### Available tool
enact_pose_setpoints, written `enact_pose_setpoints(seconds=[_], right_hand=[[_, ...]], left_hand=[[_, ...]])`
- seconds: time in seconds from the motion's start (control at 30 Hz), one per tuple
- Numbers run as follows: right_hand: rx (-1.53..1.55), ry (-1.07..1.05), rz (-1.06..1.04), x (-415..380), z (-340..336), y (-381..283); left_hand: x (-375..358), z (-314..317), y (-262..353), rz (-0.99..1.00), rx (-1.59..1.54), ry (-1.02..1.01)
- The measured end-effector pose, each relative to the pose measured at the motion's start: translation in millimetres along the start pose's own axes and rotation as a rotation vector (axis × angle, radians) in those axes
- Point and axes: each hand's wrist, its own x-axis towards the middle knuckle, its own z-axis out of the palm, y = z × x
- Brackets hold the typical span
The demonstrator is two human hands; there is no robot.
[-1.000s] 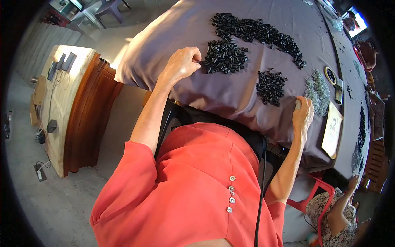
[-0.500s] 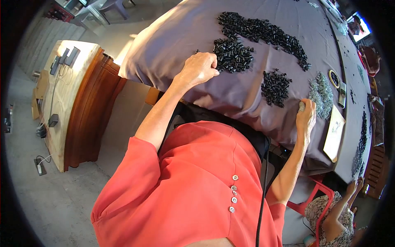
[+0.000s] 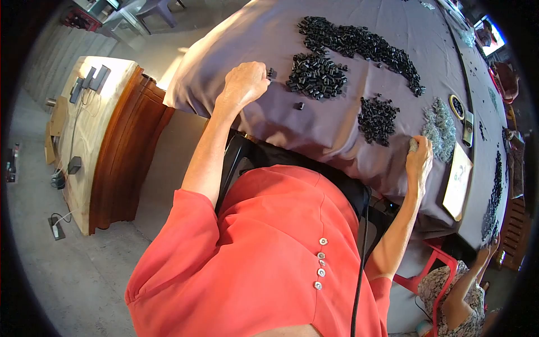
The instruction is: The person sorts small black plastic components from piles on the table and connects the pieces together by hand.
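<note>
My left hand (image 3: 246, 83) is over the table's left part, its fingers curled closed; whatever they may hold is hidden. Just beside its fingertips lies a small black piece (image 3: 271, 73). A second loose black piece (image 3: 300, 105) rests between that hand and a heap of short black tubular pieces (image 3: 317, 77). My right hand (image 3: 419, 160) is closed near the table's front edge, with something greyish at its fingertips that I cannot make out. Close to it are a smaller black heap (image 3: 378, 119) and a pile of clear, silvery small pieces (image 3: 439, 130).
A long band of black pieces (image 3: 365, 45) curves across the grey cloth (image 3: 236, 33). Right of my right hand lie a white card (image 3: 457, 182) and a round container (image 3: 456, 106). A wooden cabinet (image 3: 126, 151) stands left. Another person's arm (image 3: 469, 281) reaches the table's far right.
My left hand has moved left, away from the black heap. One loose black piece now shows on the cloth where that hand was. My right hand stays almost in place.
</note>
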Motion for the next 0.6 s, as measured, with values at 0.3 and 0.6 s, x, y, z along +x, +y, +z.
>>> enact_pose_setpoints(seconds=[0.3,0.6], right_hand=[[-0.01,0.035,-0.012,0,2,-1],[0.003,0.044,-0.004,-2,3,-2]], left_hand=[[-7,26,39,0.108,-0.239,0.067],[8,35,52,0.097,-0.251,0.028]])
